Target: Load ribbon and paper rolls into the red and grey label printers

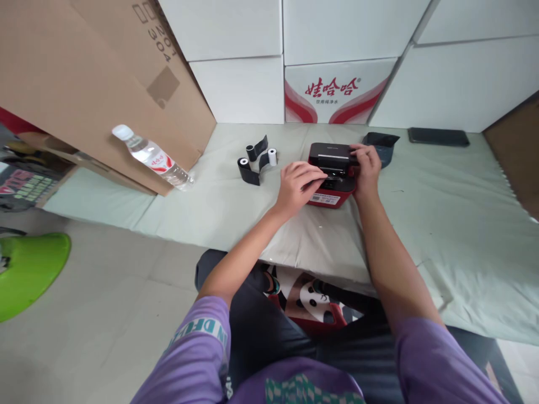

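A small red and black printer (325,198) stands on the cloth-covered table, its black lid (330,151) raised and its inside partly showing. My left hand (297,188) reaches in from the left, thumb and fingers closed together at the front of the opening; what they pinch is hidden. On the right side, my right hand (367,165) grips the printer by the lid's edge, fingers bent over it. Left of the printer lie loose rolls of black ribbon (249,173) with strips partly unwound. Behind my right hand sits a dark open-topped container (381,147).
A water bottle (158,161) leans by a large cardboard box (105,73) at the left. White boxes (337,92) line the back of the table. A dark phone (438,136) lies at the back right. A green plastic object (33,269) is at the floor's left.
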A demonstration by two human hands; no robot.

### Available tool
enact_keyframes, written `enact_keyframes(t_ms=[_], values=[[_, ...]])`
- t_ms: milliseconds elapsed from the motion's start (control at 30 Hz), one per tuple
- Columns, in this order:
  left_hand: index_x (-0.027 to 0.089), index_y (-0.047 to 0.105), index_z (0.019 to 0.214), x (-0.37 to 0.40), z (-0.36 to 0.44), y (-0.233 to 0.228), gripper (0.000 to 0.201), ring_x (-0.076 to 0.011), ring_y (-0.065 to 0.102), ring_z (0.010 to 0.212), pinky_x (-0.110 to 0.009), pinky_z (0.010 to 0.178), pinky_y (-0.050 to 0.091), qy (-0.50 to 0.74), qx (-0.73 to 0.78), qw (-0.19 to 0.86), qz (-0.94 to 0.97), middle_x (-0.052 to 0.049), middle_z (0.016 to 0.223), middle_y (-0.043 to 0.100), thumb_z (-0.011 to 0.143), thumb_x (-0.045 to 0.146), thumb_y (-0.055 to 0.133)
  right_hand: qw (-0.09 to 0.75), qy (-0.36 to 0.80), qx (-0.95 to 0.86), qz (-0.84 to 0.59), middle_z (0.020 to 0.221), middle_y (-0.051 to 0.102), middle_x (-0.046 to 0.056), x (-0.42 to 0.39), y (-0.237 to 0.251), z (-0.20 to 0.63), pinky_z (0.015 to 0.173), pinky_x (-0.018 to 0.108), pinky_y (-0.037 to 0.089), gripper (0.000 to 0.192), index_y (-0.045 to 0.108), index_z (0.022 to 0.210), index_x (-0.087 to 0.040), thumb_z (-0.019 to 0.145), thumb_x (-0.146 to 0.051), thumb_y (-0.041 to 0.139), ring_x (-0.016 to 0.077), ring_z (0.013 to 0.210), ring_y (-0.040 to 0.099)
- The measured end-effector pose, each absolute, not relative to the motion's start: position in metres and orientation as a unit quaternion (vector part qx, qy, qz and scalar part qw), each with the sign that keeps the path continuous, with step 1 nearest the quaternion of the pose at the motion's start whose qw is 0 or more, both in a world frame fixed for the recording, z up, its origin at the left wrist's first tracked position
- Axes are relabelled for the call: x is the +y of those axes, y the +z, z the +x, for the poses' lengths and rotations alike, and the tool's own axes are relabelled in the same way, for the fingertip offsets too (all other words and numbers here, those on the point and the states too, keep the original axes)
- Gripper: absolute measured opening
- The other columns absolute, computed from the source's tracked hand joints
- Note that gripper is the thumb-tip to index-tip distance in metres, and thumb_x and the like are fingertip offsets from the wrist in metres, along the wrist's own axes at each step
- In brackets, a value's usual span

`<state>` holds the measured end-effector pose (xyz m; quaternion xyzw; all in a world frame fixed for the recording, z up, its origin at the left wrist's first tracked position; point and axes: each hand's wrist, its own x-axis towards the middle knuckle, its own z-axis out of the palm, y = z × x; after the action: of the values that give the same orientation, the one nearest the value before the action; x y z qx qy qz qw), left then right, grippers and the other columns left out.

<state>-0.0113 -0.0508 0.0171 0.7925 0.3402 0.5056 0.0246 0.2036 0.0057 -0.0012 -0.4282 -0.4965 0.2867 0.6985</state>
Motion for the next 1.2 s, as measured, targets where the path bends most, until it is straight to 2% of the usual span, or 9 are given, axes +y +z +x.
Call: enact_keyframes(t_ms=[67,133,267,467,633,800,967,1200], values=[[0.027,0.08,0.105,-0.051,-0.012,0.02,0.023,-0.0203,0.07,0.11,-0.043,0.106,0.041,0.497,0.341,0.043,0.797,-0.003,0.107,0.082,0.109,0.035,0.058,0.696,0.282,-0.509,-0.422,0.117,0.069,0.004,0.009,-0.005,0.206,0.117,0.049,0.045,0.03,0.065,0.087,-0.024,0.085,-0.053,0.066,0.0252,0.125,0.061],[0.027,0.079,0.107,-0.051,-0.012,0.024,0.023,-0.0203,0.071,0.11,-0.044,0.107,0.041,0.488,0.348,0.06,0.798,-0.002,0.106,0.082,0.109,0.035,0.057,0.69,0.294,-0.511,-0.421,0.125,0.068,0.004,0.012,-0.01,0.207,0.123,0.054,0.041,0.033,0.068,0.102,-0.026,0.082,-0.053,0.067,0.0283,0.135,0.057],[0.028,0.079,0.108,-0.052,-0.01,0.03,0.025,-0.0214,0.072,0.113,-0.045,0.11,0.042,0.475,0.363,0.093,0.796,-0.002,0.109,0.083,0.109,0.039,0.056,0.67,0.353,-0.506,-0.413,0.135,0.066,0.004,0.015,-0.016,0.204,0.124,0.055,0.042,0.054,0.063,0.123,-0.033,0.076,-0.058,0.072,0.031,0.14,0.054],[0.027,0.076,0.116,-0.048,-0.012,0.028,0.038,-0.0244,0.07,0.122,-0.045,0.114,0.046,0.468,0.383,0.135,0.785,-0.007,0.12,0.08,0.11,0.052,0.048,0.649,0.4,-0.513,-0.395,0.136,0.065,0.003,0.006,-0.013,0.199,0.123,0.056,0.042,0.073,0.056,0.141,-0.037,0.074,-0.063,0.07,0.0321,0.137,0.056],[0.025,0.063,0.14,-0.035,-0.014,0.015,0.05,-0.0294,0.065,0.134,-0.048,0.116,0.048,0.439,0.399,0.18,0.785,-0.014,0.14,0.072,0.107,0.058,0.049,0.651,0.416,-0.506,-0.383,0.135,0.064,0.003,0.007,-0.013,0.2,0.123,0.053,0.043,0.074,0.056,0.141,-0.037,0.071,-0.058,0.071,0.0308,0.135,0.056],[0.022,0.053,0.151,-0.035,-0.016,0.013,0.052,-0.0317,0.053,0.151,-0.055,0.126,0.035,0.384,0.408,0.156,0.813,-0.016,0.157,0.06,0.108,0.052,0.044,0.66,0.423,-0.492,-0.378,0.135,0.065,0.003,0.009,-0.017,0.202,0.125,0.056,0.042,0.07,0.059,0.137,-0.036,0.071,-0.054,0.071,0.0314,0.136,0.057],[0.023,0.043,0.158,-0.04,-0.021,0.017,0.055,-0.029,0.058,0.146,-0.056,0.129,0.028,0.357,0.414,0.156,0.823,-0.016,0.154,0.064,0.108,0.047,0.045,0.659,0.413,-0.499,-0.383,0.14,0.064,0.004,0.008,-0.017,0.201,0.127,0.057,0.04,0.068,0.061,0.134,-0.035,0.07,-0.055,0.072,0.033,0.142,0.053],[0.023,0.047,0.154,-0.039,-0.025,0.015,0.052,-0.0287,0.062,0.141,-0.054,0.128,0.029,0.357,0.409,0.167,0.823,-0.016,0.15,0.066,0.109,0.048,0.043,0.655,0.412,-0.504,-0.385,0.149,0.059,0.002,0.009,-0.016,0.204,0.131,0.054,0.034,0.074,0.06,0.136,-0.036,0.067,-0.059,0.074,0.0333,0.15,0.047]])
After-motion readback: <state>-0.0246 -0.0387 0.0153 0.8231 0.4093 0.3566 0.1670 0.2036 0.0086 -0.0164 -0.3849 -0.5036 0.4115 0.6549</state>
